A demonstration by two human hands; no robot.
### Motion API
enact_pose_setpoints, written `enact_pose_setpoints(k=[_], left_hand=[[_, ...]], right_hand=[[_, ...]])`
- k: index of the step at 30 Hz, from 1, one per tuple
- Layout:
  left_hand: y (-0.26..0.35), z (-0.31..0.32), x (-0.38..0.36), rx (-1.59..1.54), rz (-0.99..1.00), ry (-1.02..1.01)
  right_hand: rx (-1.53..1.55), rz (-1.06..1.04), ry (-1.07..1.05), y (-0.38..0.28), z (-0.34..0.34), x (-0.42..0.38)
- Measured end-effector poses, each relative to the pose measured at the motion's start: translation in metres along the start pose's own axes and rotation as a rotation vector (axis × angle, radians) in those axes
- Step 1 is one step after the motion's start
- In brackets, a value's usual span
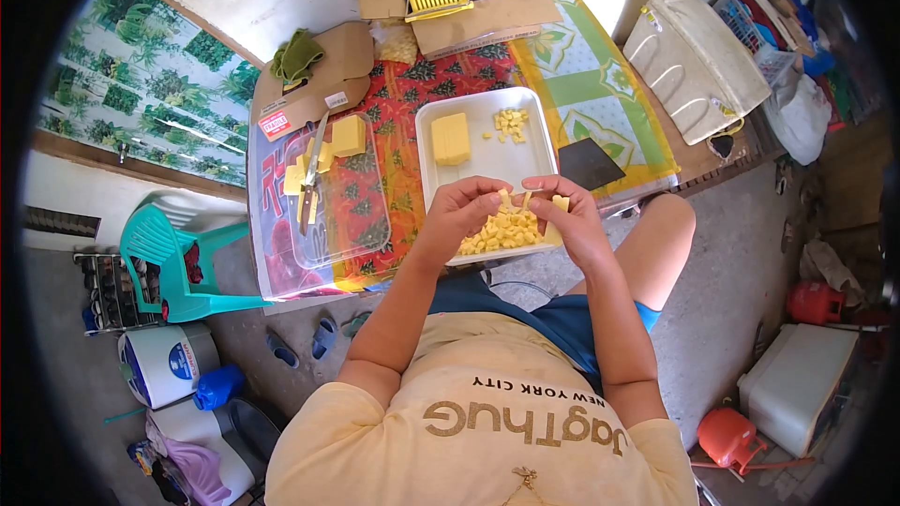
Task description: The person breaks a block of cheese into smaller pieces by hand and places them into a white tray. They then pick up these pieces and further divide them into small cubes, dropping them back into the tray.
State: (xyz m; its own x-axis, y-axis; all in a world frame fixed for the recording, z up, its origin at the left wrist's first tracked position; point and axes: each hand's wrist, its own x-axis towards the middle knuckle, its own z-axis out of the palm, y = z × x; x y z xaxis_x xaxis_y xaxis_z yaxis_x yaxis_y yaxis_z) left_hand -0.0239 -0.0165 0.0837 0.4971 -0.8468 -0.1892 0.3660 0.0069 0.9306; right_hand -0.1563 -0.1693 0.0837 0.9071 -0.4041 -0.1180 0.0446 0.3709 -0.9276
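My left hand [466, 209] and my right hand [572, 217] are close together over the near end of a white tray [425, 145]. Each has its fingertips pinched on a small yellow piece that looks like cheese. Directly below them lies a heap of little yellow cubes [492, 236]. Farther back in the tray are a larger yellow block [451, 139] at the left and a small group of cubes [511, 125] at the right. To the left, a knife [314, 169] rests across yellow slabs on a clear plastic tray [366, 242], beside another block [349, 136].
A dark flat sheet [591, 166] lies right of the white tray. At the back of the table stand a cardboard box [487, 30] with a yellow slicer-like rack [439, 0], and a green cloth [297, 56] on cardboard. A teal chair [173, 262] is at the left.
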Motion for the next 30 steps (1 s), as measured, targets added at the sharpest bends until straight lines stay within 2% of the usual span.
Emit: enact_pose_setpoints(k=[2,5,9,12,15,18,21,30], left_hand=[[0.0,-0.004,0.0,0.039,0.007,0.011],[-0.022,-0.013,0.005,0.285,0.085,0.015],[-0.031,-0.026,0.007,0.906,-0.145,-0.15],[-0.044,-0.027,0.005,1.032,-0.179,-0.151],[-0.046,-0.029,0.008,0.976,-0.167,-0.112],[-0.036,-0.025,0.008,0.173,-0.209,-0.03],[-0.027,-0.022,0.012,-0.386,-0.148,-0.079],[-0.011,0.001,0.011,-0.511,-0.063,-0.008]], right_hand=[[-0.006,-0.008,0.003,0.0,-0.001,0.001],[-0.015,-0.031,0.007,0.001,-0.002,0.002],[-0.036,-0.058,0.027,0.006,-0.005,0.002],[-0.047,-0.068,0.036,0.007,-0.005,0.003],[-0.054,-0.072,0.042,0.008,-0.005,0.003],[-0.077,-0.065,0.052,0.01,-0.005,0.004],[-0.194,-0.072,0.08,0.015,-0.001,0.004],[-0.311,-0.135,0.082,0.023,0.01,0.003]])
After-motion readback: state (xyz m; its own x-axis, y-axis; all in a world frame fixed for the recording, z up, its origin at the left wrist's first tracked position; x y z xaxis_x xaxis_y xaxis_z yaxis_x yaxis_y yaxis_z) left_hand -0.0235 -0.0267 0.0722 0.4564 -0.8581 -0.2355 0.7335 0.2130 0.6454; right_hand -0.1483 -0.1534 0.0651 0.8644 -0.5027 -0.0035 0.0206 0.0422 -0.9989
